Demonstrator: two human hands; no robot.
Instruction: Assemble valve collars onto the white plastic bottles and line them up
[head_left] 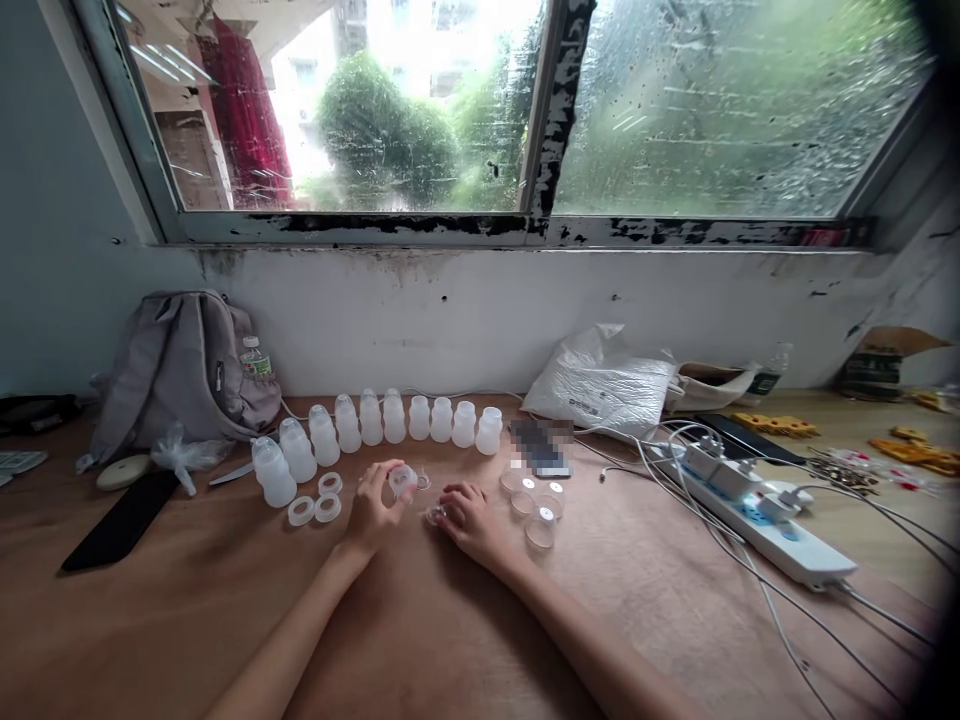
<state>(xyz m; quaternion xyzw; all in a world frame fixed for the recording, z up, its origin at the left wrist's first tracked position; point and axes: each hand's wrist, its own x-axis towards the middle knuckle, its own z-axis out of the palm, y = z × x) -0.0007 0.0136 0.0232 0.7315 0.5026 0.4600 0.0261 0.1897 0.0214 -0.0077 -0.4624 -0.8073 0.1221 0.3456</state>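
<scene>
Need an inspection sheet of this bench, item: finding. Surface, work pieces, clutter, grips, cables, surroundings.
Surface: brown tabletop, blotchy finish.
Work pieces: ten translucent bottles upright in an arc; three pale rings at the left; clear round pieces at the right.
Clutter: grey backpack, knotted plastic bag, silvery bag, yellow parts.
Grips: left grip holds a clear rounded piece; right grip is at a small clear piece, fingertip contact unclear.
Cables: several run from the power strip across the right side.
Surroundings: window above a stained wall; frame paint flaking.
</scene>
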